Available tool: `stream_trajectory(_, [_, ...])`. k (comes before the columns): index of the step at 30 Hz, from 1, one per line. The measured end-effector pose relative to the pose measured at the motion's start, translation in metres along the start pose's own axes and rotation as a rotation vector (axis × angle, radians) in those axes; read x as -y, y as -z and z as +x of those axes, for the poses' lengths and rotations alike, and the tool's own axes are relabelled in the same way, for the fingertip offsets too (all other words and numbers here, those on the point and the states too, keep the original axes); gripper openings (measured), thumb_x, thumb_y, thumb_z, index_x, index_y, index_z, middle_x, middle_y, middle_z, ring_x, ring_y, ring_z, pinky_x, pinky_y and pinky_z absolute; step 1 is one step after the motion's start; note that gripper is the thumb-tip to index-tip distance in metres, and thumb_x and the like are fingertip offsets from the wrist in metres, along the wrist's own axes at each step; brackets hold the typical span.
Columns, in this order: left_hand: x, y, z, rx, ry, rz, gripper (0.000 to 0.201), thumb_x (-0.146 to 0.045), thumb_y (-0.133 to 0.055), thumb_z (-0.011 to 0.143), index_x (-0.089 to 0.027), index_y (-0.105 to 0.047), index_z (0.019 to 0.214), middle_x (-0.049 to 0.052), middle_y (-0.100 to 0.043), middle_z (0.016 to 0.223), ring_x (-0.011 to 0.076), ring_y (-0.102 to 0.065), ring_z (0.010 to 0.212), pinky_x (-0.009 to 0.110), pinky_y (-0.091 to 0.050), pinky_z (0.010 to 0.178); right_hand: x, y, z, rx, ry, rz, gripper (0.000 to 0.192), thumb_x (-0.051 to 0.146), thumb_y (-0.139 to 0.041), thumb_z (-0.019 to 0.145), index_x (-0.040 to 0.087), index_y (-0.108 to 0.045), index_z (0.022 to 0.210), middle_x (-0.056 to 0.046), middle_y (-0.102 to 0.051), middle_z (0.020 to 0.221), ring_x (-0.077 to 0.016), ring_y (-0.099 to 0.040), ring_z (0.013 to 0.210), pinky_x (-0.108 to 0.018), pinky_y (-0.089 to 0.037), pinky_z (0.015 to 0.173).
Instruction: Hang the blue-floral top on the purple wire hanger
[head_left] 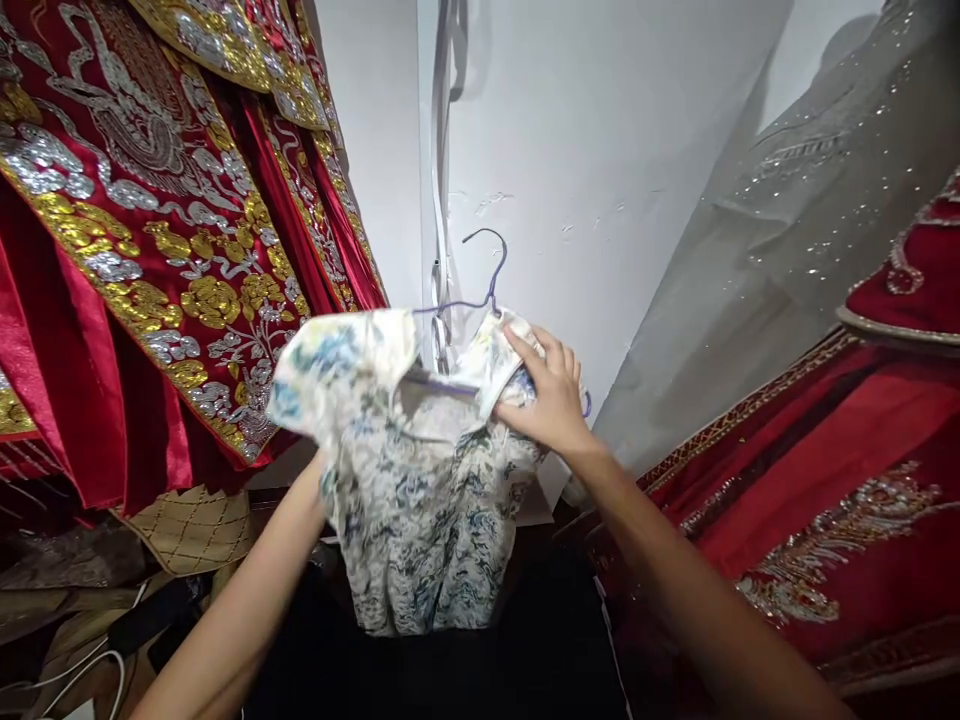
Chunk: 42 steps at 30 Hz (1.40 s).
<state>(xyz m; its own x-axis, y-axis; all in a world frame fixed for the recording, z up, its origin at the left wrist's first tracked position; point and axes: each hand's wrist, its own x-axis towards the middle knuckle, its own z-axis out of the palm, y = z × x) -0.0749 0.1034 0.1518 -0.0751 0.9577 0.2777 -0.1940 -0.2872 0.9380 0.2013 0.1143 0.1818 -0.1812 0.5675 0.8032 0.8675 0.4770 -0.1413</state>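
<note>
We hold the dress [420, 480] up before the wall [600, 150], hanging lengthwise from its hanger [487, 290]; our right hand [551, 395] closes on its right shoulder; our left hand is hidden behind the cloth, grip unclear.

Head camera, close, facing forward toward white wall [600, 150].

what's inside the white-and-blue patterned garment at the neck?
A thin purple wire hanger: hook and one bar show above the white-and-blue patterned garment. Its lower frame is covered. Left hand hidden behind the fabric; right hand grips the shoulder.
</note>
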Motion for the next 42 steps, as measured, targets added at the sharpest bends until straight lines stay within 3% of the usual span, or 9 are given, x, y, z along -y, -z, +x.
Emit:
stream_trajectory(5, [0.055, 0.035, -0.031, -0.052, 0.319, -0.231, 0.069, -0.077, -0.050, 0.085, -0.023, -0.064, 0.126, 0.010, -0.075, 0.114, 0.0300, -0.065, 0.120, 0.049, -0.054, 0.102, -0.003, 0.006, 0.036, 0.118, -0.026, -0.006, 0.078, 0.035, -0.072, 0.068, 0.033, -0.051, 0.144, -0.012, -0.038, 0.152, -0.0421, -0.038, 0.134, -0.060, -0.035, 0.105])
stream_trajectory(8, [0.088, 0.030, -0.060, -0.134, 0.400, -0.201, 0.072, -0.076, -0.059, 0.080, -0.022, -0.063, 0.128, 0.012, -0.068, 0.131, 0.0307, -0.053, 0.136, 0.049, -0.040, 0.116, 0.014, 0.003, 0.038, 0.173, 0.080, 0.012, 0.083, 0.033, -0.073, 0.067, 0.032, -0.049, 0.146, -0.011, -0.035, 0.156, -0.0410, -0.035, 0.138, -0.061, -0.033, 0.108])
stream_trajectory(11, [0.104, 0.017, -0.089, -0.190, 0.345, -0.098, 0.073, -0.059, -0.076, 0.076, -0.021, -0.058, 0.135, 0.012, -0.055, 0.148, 0.0302, -0.043, 0.144, 0.045, -0.027, 0.124, 0.028, 0.006, 0.023, 0.183, 0.156, 0.089, 0.079, 0.034, -0.075, 0.070, 0.032, -0.050, 0.145, -0.009, -0.031, 0.160, -0.0396, -0.030, 0.143, -0.062, -0.029, 0.112])
stream_trajectory(16, [0.102, 0.002, -0.119, -0.212, 0.467, -0.108, 0.082, -0.045, -0.082, 0.077, -0.026, -0.045, 0.147, 0.011, -0.048, 0.154, 0.0303, -0.045, 0.142, 0.046, -0.034, 0.121, 0.048, 0.007, -0.030, 0.024, 0.065, 0.462, 0.036, 0.034, -0.067, 0.086, 0.031, -0.068, 0.122, -0.004, -0.057, 0.144, -0.0323, -0.042, 0.140, -0.057, -0.031, 0.115])
stream_trajectory(20, [0.098, -0.008, -0.133, -0.245, 0.500, -0.107, 0.078, -0.045, -0.081, 0.077, -0.026, -0.050, 0.145, 0.009, -0.048, 0.154, 0.0296, -0.041, 0.145, 0.046, -0.027, 0.124, 0.078, -0.024, -0.104, -0.137, -0.438, 0.726, 0.022, 0.035, -0.063, 0.090, 0.023, -0.071, 0.107, -0.008, -0.073, 0.107, -0.0260, -0.065, 0.101, -0.043, -0.051, 0.092])
stream_trajectory(24, [0.089, -0.016, -0.143, -0.179, 0.431, -0.078, 0.075, -0.043, -0.083, 0.075, -0.021, -0.056, 0.141, 0.013, -0.056, 0.146, 0.0310, -0.047, 0.141, 0.045, -0.026, 0.124, 0.107, -0.058, -0.159, 0.075, -0.797, 1.019, 0.025, 0.043, -0.064, 0.090, 0.019, -0.064, 0.083, -0.003, -0.063, 0.074, -0.0186, -0.059, 0.070, -0.031, -0.048, 0.066])
stream_trajectory(36, [0.074, -0.006, -0.152, -0.023, 0.413, 0.031, 0.062, -0.043, -0.080, 0.078, -0.020, -0.063, 0.133, 0.012, -0.062, 0.139, 0.0311, -0.049, 0.139, 0.044, -0.030, 0.122, 0.101, -0.050, -0.146, 0.380, -0.739, 1.188, 0.031, 0.049, -0.060, 0.092, 0.021, -0.052, 0.081, 0.004, -0.042, 0.065, -0.0121, -0.038, 0.060, -0.026, -0.030, 0.057])
stream_trajectory(39, [0.082, -0.001, -0.147, -0.153, 0.411, 0.050, 0.063, -0.043, -0.082, 0.074, -0.019, -0.064, 0.129, 0.013, -0.068, 0.129, 0.0333, -0.056, 0.132, 0.046, -0.036, 0.118, 0.093, -0.051, -0.150, 0.456, -0.796, 1.246, 0.036, 0.051, -0.061, 0.090, 0.021, -0.050, 0.074, 0.005, -0.038, 0.060, -0.0118, -0.034, 0.056, -0.027, -0.026, 0.053])
stream_trajectory(42, [0.096, 0.008, -0.142, -0.413, 0.279, 0.170, 0.077, -0.045, -0.081, 0.074, -0.022, -0.050, 0.141, 0.014, -0.061, 0.137, 0.0330, -0.055, 0.131, 0.047, -0.041, 0.113, 0.087, -0.053, -0.154, 0.470, -0.853, 1.244, 0.039, 0.050, -0.061, 0.088, 0.021, -0.049, 0.065, 0.004, -0.039, 0.055, -0.0116, -0.034, 0.052, -0.027, -0.024, 0.050])
